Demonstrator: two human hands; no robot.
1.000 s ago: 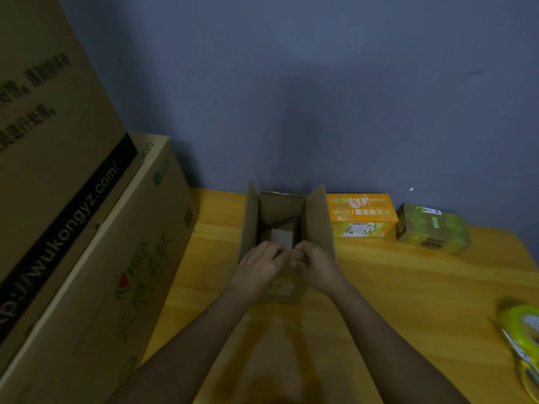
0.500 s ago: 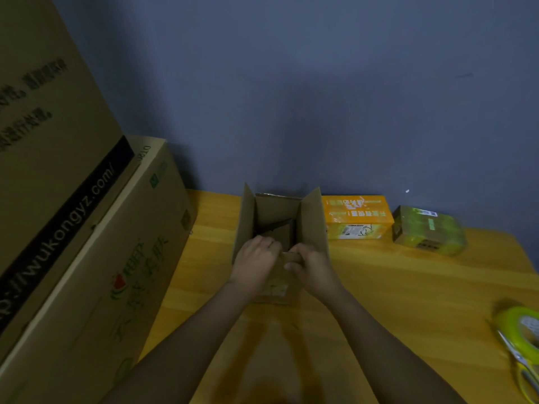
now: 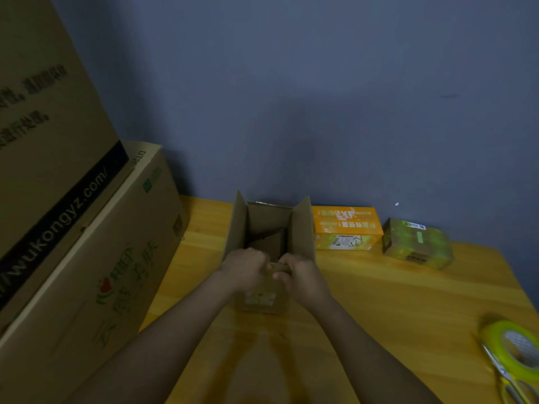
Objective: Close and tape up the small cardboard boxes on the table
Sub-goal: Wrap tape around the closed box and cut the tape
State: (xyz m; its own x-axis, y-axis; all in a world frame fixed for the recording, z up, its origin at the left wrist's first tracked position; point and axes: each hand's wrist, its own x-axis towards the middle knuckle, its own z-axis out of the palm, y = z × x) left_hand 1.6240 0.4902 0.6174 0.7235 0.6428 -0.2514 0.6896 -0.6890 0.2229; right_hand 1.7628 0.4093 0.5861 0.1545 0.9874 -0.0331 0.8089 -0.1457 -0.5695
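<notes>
A yellow-toned wooden table (image 3: 379, 301) is standing against a blue-grey wall, its grain running left to right. Near the middle an open cardboard box (image 3: 303, 228) is sitting upright on it, side flaps raised. Just to its right, along the wall, an orange carton (image 3: 347, 228) is lying, and a little further right a small box wrapped in yellow-green tape (image 3: 417, 243) — apart from the carton, slightly angled. At the table's near right corner a roll of yellow-green tape (image 3: 510, 348) is lying flat, with scissors (image 3: 504, 377) resting against it. On the left a large printed cardboard box (image 3: 96, 272) is standing at the table's edge — whether on it or beside it is unclear.
</notes>
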